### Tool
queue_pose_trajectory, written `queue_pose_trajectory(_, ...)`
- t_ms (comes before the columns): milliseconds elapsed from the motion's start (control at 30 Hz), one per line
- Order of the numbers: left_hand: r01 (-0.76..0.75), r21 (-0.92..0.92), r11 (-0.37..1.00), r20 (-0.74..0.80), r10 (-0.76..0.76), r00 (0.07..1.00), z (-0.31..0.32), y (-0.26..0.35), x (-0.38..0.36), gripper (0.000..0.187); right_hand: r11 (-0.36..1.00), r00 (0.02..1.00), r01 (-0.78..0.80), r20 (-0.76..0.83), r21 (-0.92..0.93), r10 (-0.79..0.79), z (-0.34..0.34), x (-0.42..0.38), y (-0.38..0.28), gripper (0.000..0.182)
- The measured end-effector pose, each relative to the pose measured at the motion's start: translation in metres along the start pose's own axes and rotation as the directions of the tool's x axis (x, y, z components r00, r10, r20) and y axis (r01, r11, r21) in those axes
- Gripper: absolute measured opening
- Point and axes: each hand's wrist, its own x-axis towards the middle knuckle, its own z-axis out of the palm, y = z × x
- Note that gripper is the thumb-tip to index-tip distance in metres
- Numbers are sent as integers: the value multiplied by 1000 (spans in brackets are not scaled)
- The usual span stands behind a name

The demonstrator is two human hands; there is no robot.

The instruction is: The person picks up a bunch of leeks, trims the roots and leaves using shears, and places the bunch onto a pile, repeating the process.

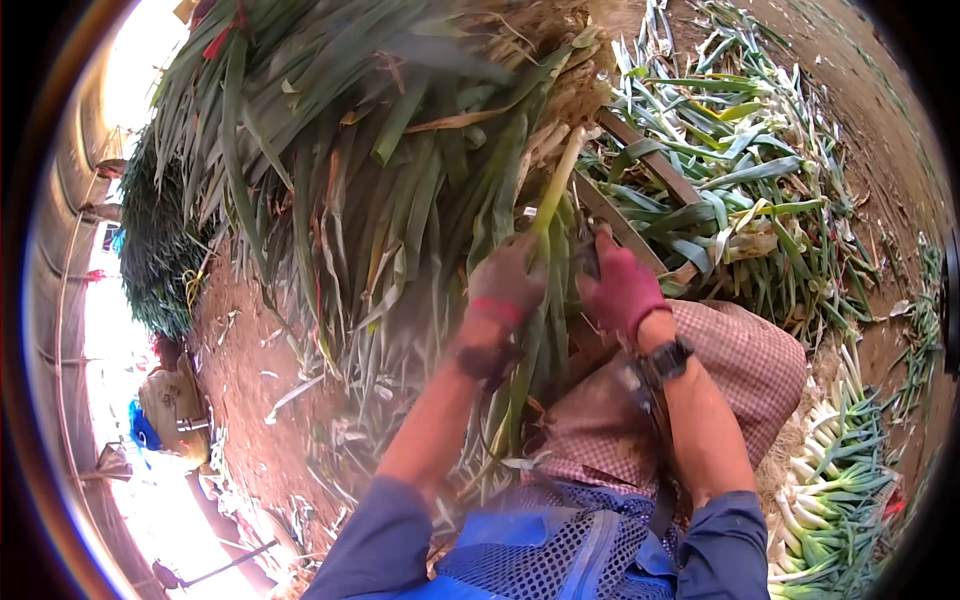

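Note:
A long green onion [558,190] with a pale stem stands nearly upright in the middle of the view. My left hand [507,280], in a dirty glove with a pink cuff, is closed round its leafy part. Just right of the stem, my right hand [620,285], in a pinkish-red glove, has its fingers closed round a small dark tool [588,255], whose shape is hard to make out. A big heap of leafy green onions [400,180] lies beyond and left of my hands.
Loose leaf scraps [750,170] pile up at the upper right, beside a wooden frame [650,155]. Trimmed onions [825,480] lie in a row at the lower right. My bent knee [745,350] is below my right hand. Another person [175,400] is at the far left.

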Motion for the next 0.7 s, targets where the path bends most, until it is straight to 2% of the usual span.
queue_pose_trajectory(33, 59, 47, 997, 44, -61, 997, 2, 3, 10, 53, 1000, 1000, -1, -3, 2, 1, -5, 14, 0, 77)
queue_pose_trajectory(67, 55, 49, 997, 44, -57, 997, 3, 5, 20, 53, 1000, 1000, -13, -23, -3, 13, -9, 28, -2, 74)
queue_pose_trajectory(133, 194, 220, 956, 214, -241, 947, 4, 9, 35, 59, 1000, 999, -26, -43, -4, 26, -16, 50, -4, 72)
queue_pose_trajectory(167, 193, 223, 956, 215, -241, 946, 4, 10, 40, 59, 999, 998, -42, -54, 6, 42, -19, 59, -5, 71)
queue_pose_trajectory(233, 282, 214, 935, 285, -336, 898, 10, 8, 49, 62, 996, 994, -90, -55, 16, 91, -22, 69, -6, 69)
queue_pose_trajectory(367, 284, 128, 950, 272, -309, 911, 18, -3, 56, 59, 995, 995, -40, -83, 89, 48, -12, 52, 14, 73)
queue_pose_trajectory(467, 230, 158, 960, 328, -271, 905, 24, -1, 50, 58, 992, 990, 27, -139, 120, -10, 2, 8, 22, 76)
queue_pose_trajectory(533, 89, 295, 951, 380, -202, 903, 41, 5, 34, 55, 969, 985, 128, -142, 212, -99, 2, -23, 18, 80)
queue_pose_trajectory(633, 44, 261, 964, 421, -155, 894, 44, 20, -8, 50, 950, 980, 120, -186, 289, -67, 1, -33, 24, 81)
queue_pose_trajectory(667, -21, 258, 966, 431, -96, 897, 41, 23, -22, 50, 949, 980, 123, -189, 289, -70, 0, -32, 30, 81)
queue_pose_trajectory(700, -85, 254, 963, 443, -38, 896, 38, 26, -29, 50, 952, 966, 117, -256, 284, -42, 2, -31, 39, 81)
